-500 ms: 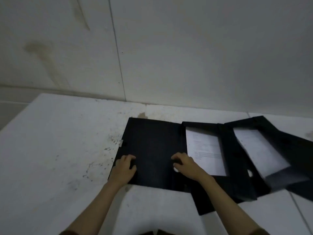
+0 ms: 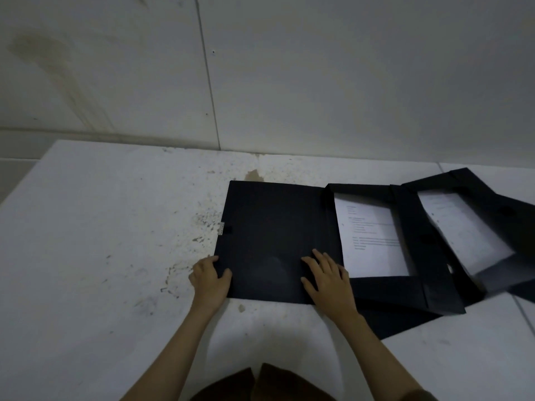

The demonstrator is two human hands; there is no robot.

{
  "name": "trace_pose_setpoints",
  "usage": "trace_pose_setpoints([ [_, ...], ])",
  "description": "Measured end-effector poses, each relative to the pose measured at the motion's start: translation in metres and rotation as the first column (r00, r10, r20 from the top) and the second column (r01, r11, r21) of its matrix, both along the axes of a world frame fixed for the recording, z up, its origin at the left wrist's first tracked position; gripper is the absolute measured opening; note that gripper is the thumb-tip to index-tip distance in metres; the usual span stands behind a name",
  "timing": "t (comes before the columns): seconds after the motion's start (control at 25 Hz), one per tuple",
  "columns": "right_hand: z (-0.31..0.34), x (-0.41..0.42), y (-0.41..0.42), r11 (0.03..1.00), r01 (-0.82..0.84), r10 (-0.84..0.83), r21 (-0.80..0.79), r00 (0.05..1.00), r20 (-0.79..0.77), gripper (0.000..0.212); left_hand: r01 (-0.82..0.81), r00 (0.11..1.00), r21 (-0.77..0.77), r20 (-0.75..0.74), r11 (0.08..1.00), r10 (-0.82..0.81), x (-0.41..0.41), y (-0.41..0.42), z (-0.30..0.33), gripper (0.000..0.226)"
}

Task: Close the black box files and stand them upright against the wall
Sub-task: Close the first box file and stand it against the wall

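A black box file (image 2: 275, 235) lies flat on the white surface with its cover down and a small metal clasp (image 2: 222, 228) on its left edge. My left hand (image 2: 210, 280) grips its front left edge, thumb on top. Flat on the cover's front right lies my right hand (image 2: 327, 280), fingers spread. To the right a second black file (image 2: 405, 293) lies open with a printed sheet (image 2: 373, 241) inside. A third open file (image 2: 509, 209) with paper overlaps it at the far right. All three lie well short of the wall (image 2: 318, 82).
The white surface (image 2: 101, 256) is stained and speckled left of the files. Its left edge (image 2: 26, 180) drops away at the far left. A strip of bare surface runs between the files and the wall. My brown clothing (image 2: 260, 383) shows at the bottom.
My left hand has slid from the top of the cover out to its left front edge. My right hand has stayed pressed on the cover.
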State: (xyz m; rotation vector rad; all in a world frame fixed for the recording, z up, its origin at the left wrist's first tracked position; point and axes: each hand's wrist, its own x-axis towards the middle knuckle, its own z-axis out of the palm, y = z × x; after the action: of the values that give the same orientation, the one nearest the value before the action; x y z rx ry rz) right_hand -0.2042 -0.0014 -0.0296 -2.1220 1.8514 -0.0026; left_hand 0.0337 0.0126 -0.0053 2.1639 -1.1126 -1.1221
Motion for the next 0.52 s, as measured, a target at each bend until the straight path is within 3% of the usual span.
trace_pose_setpoints([
  [0.12, -0.002, 0.000, -0.004, 1.000, 0.009, -0.008, -0.026, 0.999, 0.044, 0.060, -0.091, 0.989, 0.025, -0.114, 0.996, 0.093, 0.010, -0.009, 0.005, 0.054],
  [0.2, 0.000, -0.001, -0.005, 1.000, 0.018, -0.016, -0.020, 0.996, 0.083, 0.059, -0.165, 0.953, 0.022, -0.254, 0.986, 0.165, 0.015, -0.013, 0.013, 0.040],
  [0.28, 0.000, -0.002, -0.006, 0.999, 0.032, -0.031, -0.006, 0.989, 0.143, 0.047, -0.161, 0.923, -0.009, -0.354, 0.987, 0.148, 0.019, -0.015, 0.023, 0.037],
  [0.4, 0.003, -0.004, -0.007, 0.997, 0.060, -0.072, 0.052, 0.956, 0.284, 0.043, -0.138, 0.921, -0.128, -0.381, 0.982, 0.080, 0.019, -0.017, 0.041, 0.035],
  [0.52, 0.022, -0.001, -0.011, 0.974, 0.118, -0.198, 0.192, 0.853, 0.482, 0.039, -0.122, 0.906, -0.249, -0.423, 0.961, 0.006, 0.009, -0.015, 0.068, 0.030],
])
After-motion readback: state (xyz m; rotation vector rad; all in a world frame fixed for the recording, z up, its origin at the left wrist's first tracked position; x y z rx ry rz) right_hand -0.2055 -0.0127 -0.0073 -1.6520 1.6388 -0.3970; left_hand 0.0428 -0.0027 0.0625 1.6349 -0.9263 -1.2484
